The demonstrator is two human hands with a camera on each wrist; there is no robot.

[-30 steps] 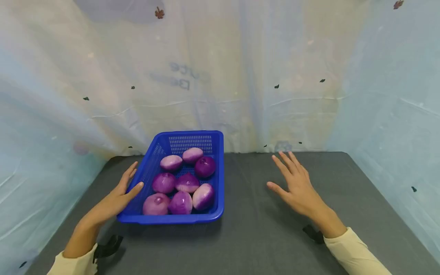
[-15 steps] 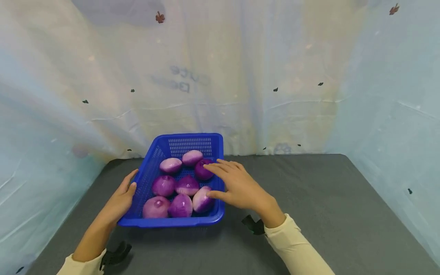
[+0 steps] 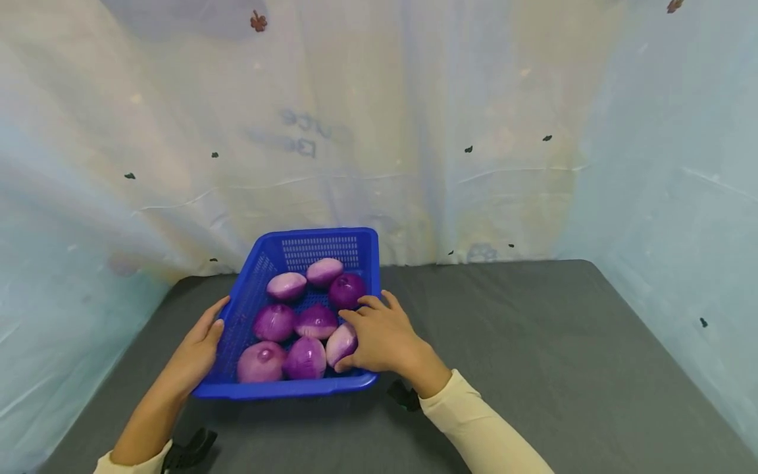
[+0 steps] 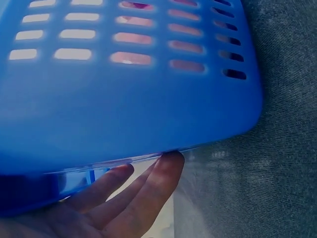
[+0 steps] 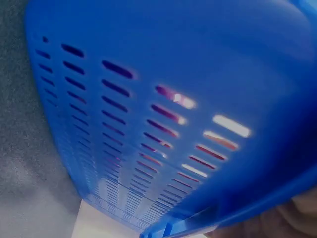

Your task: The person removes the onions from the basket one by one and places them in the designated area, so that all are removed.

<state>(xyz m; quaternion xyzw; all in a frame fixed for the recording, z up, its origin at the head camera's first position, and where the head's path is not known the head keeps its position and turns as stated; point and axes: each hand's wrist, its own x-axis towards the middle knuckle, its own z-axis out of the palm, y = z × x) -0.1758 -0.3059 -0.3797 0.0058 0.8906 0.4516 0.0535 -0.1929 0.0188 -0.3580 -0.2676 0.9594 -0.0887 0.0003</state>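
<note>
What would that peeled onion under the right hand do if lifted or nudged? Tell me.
The pale peeled onion is round and bare, so it would probably roll if nudged. Its glossy surface looks slippery, so the right hand may need a firm grip. Neighbouring onions and the blue basket wall would likely stop it.

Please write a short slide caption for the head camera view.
Right hand grasps a peeled onion in the blue basket; left hand steadies its side.
</note>
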